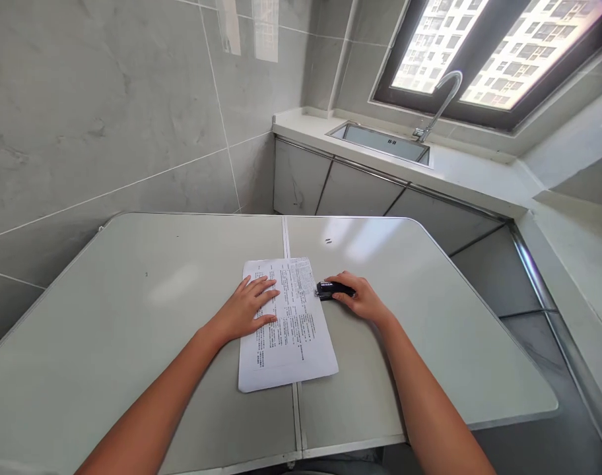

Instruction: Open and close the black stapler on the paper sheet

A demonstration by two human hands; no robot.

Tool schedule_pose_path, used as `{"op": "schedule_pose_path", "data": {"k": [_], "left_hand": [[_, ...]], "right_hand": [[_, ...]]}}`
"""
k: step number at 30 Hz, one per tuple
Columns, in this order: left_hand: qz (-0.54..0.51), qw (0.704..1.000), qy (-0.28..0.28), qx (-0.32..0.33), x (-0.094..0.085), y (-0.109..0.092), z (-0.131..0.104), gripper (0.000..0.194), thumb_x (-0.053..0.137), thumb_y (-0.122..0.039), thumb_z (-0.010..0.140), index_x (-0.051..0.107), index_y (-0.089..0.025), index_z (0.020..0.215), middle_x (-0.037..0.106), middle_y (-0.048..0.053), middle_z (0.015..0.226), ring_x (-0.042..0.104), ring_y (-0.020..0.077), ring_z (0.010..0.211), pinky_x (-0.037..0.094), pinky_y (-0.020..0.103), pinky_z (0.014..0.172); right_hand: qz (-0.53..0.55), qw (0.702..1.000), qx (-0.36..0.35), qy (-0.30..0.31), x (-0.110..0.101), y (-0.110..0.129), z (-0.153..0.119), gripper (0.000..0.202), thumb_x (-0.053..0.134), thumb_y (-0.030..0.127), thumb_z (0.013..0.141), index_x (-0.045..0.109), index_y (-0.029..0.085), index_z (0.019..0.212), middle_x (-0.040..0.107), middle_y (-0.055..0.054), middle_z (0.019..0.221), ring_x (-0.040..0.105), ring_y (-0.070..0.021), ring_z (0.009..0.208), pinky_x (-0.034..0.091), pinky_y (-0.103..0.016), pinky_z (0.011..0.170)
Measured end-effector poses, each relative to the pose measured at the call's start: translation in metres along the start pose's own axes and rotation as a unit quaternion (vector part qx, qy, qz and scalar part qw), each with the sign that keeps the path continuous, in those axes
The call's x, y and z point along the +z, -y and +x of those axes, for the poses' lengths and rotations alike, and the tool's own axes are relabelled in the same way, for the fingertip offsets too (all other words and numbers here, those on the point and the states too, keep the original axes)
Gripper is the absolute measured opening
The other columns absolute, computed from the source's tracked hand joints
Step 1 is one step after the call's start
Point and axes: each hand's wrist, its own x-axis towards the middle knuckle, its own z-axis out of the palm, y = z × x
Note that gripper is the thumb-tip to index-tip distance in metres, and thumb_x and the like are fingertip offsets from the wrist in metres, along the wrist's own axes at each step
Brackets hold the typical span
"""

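Note:
Printed sheets of paper (291,359) lie on the folding table, across its middle seam. My left hand (246,307) rests flat on the left part of the paper, fingers spread. In my right hand (360,297) is a small black stapler (331,289), gripped between thumb and fingers. The stapler's front end meets the paper's right edge; whether the edge sits between its jaws I cannot tell.
The pale table (157,343) has a raised seam and a metal rim. Small dark bits (328,241) lie behind the stapler. Beyond stand a counter with a sink (380,142), a tap (442,105), and a tiled wall (133,99).

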Motion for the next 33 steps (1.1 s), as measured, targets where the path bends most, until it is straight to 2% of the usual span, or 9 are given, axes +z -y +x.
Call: {"op": "schedule_pose_path", "data": {"k": [3,6,13,17,24,33], "left_hand": [[-0.006,1.0,0.002,0.001,-0.002,-0.001,-0.001,0.057,0.061,-0.056,0.096,0.055,-0.029,0.146,0.046,0.008,0.161,0.036,0.033,0.152,0.022,0.062,0.126],[-0.016,1.0,-0.005,0.002,-0.003,0.0,-0.001,0.056,0.063,-0.055,0.095,0.057,-0.03,0.145,0.049,0.008,0.158,0.037,0.0333,0.151,0.022,0.062,0.126],[-0.026,1.0,-0.007,0.005,-0.003,0.001,-0.003,0.056,0.064,-0.054,0.094,0.057,-0.03,0.145,0.049,0.008,0.158,0.036,0.0338,0.151,0.023,0.061,0.126],[-0.03,1.0,-0.005,0.003,-0.004,0.001,-0.003,0.056,0.064,-0.054,0.094,0.057,-0.03,0.144,0.05,0.008,0.157,0.036,0.0336,0.152,0.022,0.061,0.126],[-0.042,0.999,-0.02,0.002,-0.004,0.0,-0.002,0.055,0.067,-0.054,0.093,0.06,-0.031,0.142,0.052,0.008,0.155,0.039,0.0342,0.15,0.023,0.062,0.125],[-0.043,0.999,-0.008,-0.003,-0.004,0.0,-0.003,0.055,0.065,-0.056,0.093,0.059,-0.031,0.142,0.051,0.008,0.157,0.037,0.034,0.151,0.021,0.062,0.126]], "right_hand": [[-0.027,0.999,-0.029,-0.038,0.008,-0.002,0.002,0.04,0.052,0.031,0.103,0.061,0.038,0.141,0.071,-0.005,0.11,0.063,-0.0236,0.096,0.053,-0.043,0.088],[-0.036,0.997,-0.045,-0.043,0.011,-0.004,0.003,0.043,0.048,0.028,0.105,0.059,0.041,0.143,0.07,-0.005,0.114,0.063,-0.0245,0.1,0.053,-0.045,0.09],[-0.071,0.996,-0.048,-0.028,0.014,0.001,0.006,0.046,0.045,0.024,0.104,0.058,0.041,0.144,0.069,-0.005,0.117,0.061,-0.0247,0.099,0.052,-0.048,0.092],[-0.095,0.995,-0.027,-0.02,0.014,0.006,0.006,0.047,0.044,0.021,0.104,0.059,0.041,0.144,0.069,-0.005,0.116,0.06,-0.0246,0.099,0.05,-0.049,0.095],[-0.118,0.993,-0.01,-0.008,0.013,0.01,0.008,0.047,0.045,0.02,0.102,0.062,0.039,0.141,0.07,-0.006,0.113,0.06,-0.0254,0.097,0.051,-0.049,0.092],[-0.134,0.991,0.009,-0.008,0.015,0.018,0.008,0.048,0.044,0.019,0.102,0.062,0.041,0.141,0.069,-0.004,0.111,0.058,-0.0246,0.093,0.049,-0.047,0.09]]}}
